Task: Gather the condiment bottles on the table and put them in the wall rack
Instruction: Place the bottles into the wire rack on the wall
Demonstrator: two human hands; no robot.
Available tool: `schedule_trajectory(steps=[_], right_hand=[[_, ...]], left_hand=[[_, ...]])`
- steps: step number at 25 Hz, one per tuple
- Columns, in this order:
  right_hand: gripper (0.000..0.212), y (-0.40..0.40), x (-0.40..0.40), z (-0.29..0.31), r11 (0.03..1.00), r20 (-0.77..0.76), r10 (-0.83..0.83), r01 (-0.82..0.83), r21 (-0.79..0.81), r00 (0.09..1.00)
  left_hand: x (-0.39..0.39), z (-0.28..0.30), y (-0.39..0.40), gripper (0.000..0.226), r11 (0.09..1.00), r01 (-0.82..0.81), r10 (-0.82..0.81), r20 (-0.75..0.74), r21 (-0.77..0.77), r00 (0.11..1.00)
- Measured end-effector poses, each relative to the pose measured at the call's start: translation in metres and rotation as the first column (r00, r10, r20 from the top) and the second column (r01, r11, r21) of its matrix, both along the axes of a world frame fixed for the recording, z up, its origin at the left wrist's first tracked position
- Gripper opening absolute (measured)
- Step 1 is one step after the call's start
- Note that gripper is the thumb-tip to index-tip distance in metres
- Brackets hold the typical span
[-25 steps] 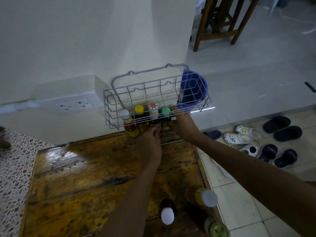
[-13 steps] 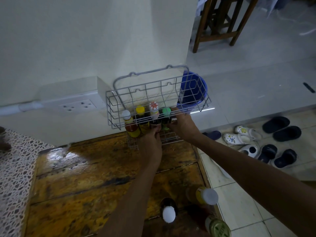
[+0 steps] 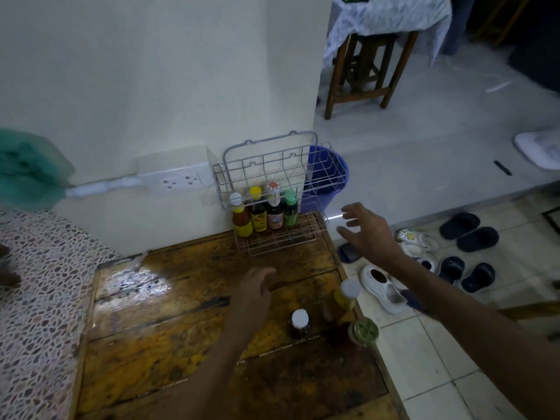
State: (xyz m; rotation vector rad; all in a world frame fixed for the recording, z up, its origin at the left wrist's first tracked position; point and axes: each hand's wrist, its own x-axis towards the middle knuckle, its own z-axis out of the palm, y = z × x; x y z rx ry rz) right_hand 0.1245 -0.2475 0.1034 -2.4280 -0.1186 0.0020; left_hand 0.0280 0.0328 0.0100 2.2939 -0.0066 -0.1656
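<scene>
Four condiment bottles (image 3: 263, 213) stand in the wall rack (image 3: 272, 189) while three more bottles (image 3: 333, 316) wait near the tabletop (image 3: 169, 328) edge, so both empty hands, left (image 3: 253, 295) and right (image 3: 368, 230), fingers spread, likely gather those next.

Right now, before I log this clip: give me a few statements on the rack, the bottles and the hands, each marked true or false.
1. Four bottles stand in the wall rack. True.
2. The left hand grips a bottle. False: it is open and holds nothing.
3. Three bottles remain on the wooden table, near its right edge. True.
4. The right hand is inside the rack. False: it is open in the air, right of the rack.
5. The green-capped bottle is rightmost in the rack. True.
</scene>
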Motion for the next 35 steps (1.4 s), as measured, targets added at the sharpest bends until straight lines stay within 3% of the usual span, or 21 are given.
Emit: schedule_trajectory(steps=[5,8,11,13,15,20,24,26,28,30,33,35], right_hand=[[0.032,0.008,-0.108,0.069,0.955,0.123,-0.215,0.183,0.233,0.969],[0.035,0.050,-0.182,0.068,0.967,0.105,-0.170,0.145,0.209,0.980],[0.059,0.105,-0.234,0.019,0.987,-0.115,-0.069,0.084,0.134,0.991],[0.085,0.126,-0.244,-0.014,0.991,-0.252,-0.107,0.124,0.053,0.962],[0.093,0.133,-0.237,-0.027,0.980,-0.303,-0.169,0.191,0.046,0.938],[0.061,0.127,-0.206,-0.005,0.988,-0.121,-0.061,0.078,0.135,0.991],[0.050,0.100,-0.145,0.054,0.990,0.115,-0.037,0.021,0.140,0.993],[0.051,0.077,-0.109,0.078,0.991,0.157,0.011,-0.031,0.128,0.987],[0.053,0.052,-0.070,0.085,0.996,0.164,0.055,-0.066,0.059,0.985],[0.052,0.032,-0.036,0.075,0.996,0.108,0.093,-0.093,-0.007,0.990],[0.050,0.015,-0.004,0.036,0.991,0.048,0.128,-0.127,-0.034,0.991],[0.053,0.012,0.006,0.008,0.993,0.046,0.113,-0.114,0.024,0.993]], left_hand=[[-0.056,-0.005,0.004,0.079,0.952,0.294,-0.261,-0.281,0.083,0.924],[-0.068,-0.005,-0.012,0.090,0.969,0.245,-0.242,-0.342,-0.035,0.908],[-0.076,-0.003,-0.027,0.065,0.975,0.136,-0.175,-0.232,-0.174,0.957],[-0.086,-0.004,-0.028,0.060,0.986,0.090,-0.113,-0.168,-0.138,0.979],[-0.100,-0.004,-0.022,0.054,0.983,0.066,-0.090,-0.135,-0.173,0.987],[-0.092,0.031,-0.010,0.060,0.976,0.077,-0.054,0.117,-0.204,0.992],[-0.031,0.092,-0.030,0.056,0.946,0.068,0.022,0.272,-0.315,0.962],[0.001,0.112,-0.045,0.057,0.949,0.038,0.062,0.305,-0.313,0.950],[0.027,0.108,-0.057,0.061,0.964,0.035,0.048,0.303,-0.263,0.952],[0.041,0.081,-0.065,0.064,0.984,0.045,-0.016,0.172,-0.171,0.985],[0.045,0.016,-0.068,0.068,0.985,0.069,-0.052,-0.112,0.156,0.992],[0.041,-0.019,-0.069,0.075,0.951,0.100,-0.039,-0.206,0.293,0.978]])
